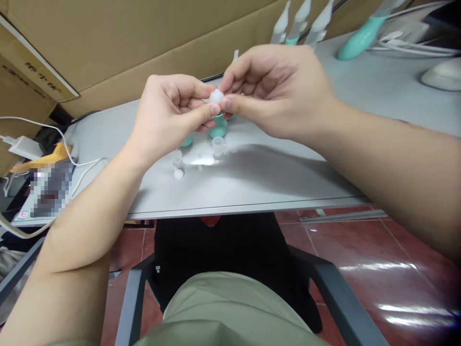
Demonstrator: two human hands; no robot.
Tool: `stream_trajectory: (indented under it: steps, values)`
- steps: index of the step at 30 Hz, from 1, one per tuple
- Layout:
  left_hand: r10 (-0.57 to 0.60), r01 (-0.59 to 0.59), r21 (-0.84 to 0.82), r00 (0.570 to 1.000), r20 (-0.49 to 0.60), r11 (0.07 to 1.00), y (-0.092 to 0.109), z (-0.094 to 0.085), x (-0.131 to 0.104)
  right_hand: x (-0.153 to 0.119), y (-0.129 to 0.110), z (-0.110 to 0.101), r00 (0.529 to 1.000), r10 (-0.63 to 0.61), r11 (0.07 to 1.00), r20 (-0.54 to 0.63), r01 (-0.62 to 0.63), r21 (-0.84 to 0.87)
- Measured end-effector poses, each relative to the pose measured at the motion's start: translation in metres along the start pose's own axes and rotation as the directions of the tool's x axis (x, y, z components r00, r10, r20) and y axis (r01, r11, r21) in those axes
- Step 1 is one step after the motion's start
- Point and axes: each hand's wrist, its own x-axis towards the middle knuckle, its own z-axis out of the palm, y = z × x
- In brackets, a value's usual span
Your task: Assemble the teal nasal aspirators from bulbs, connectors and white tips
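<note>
Between the fingertips of both hands is a small white translucent cap-like piece point(216, 96), held above the table. My left hand point(173, 108) pinches it from the left, thumb and forefinger closed. From the right, my right hand point(277, 86) grips the same piece with thumb and fingertips. Just below them stands a mint-green bulb point(218, 127), its top partly hidden by the fingers. A second green piece point(187, 140) shows under my left hand. Closer to me lie a clear plastic cup point(218, 146), a small clear part point(177, 157) and a white round piece point(178, 173).
Several translucent pointed nozzles point(283, 24) stand at the back. A green bulb with a clear tube point(362, 37) lies at the back right, near cables and a white mouse point(444, 74). Cardboard point(144, 38) walls the back. A charger point(27, 146) and cables lie left.
</note>
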Motion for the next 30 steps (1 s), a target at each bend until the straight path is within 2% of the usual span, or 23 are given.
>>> stream_trajectory:
  steps: [6,12,17,23,26,30]
  values:
    - [-0.043,0.041,0.062,0.999,0.029,0.997,0.007,0.001,0.0,0.005,0.005,-0.013,0.968,0.138,0.987,0.21,-0.152,0.053]
    - [-0.018,0.016,0.063,0.999,0.038,0.998,0.017,0.004,-0.002,0.006,0.002,-0.016,0.957,0.22,0.971,0.188,-0.233,0.051]
    - [-0.04,0.036,0.108,0.998,0.041,0.993,0.011,0.003,-0.001,0.007,0.005,-0.016,0.957,0.212,0.967,0.198,-0.234,0.097]
    - [0.013,-0.023,0.127,0.997,0.082,0.992,0.008,-0.003,-0.001,0.007,0.002,-0.017,0.964,0.157,0.981,0.215,-0.177,0.08]
    - [0.037,-0.044,0.126,0.998,0.06,0.991,0.005,-0.003,-0.002,0.008,-0.004,-0.021,0.958,0.175,0.983,0.23,-0.183,0.015]
    - [0.009,-0.011,0.182,1.0,0.014,0.983,-0.005,-0.001,-0.002,0.009,-0.007,-0.024,0.947,0.201,0.979,0.251,-0.204,-0.016]
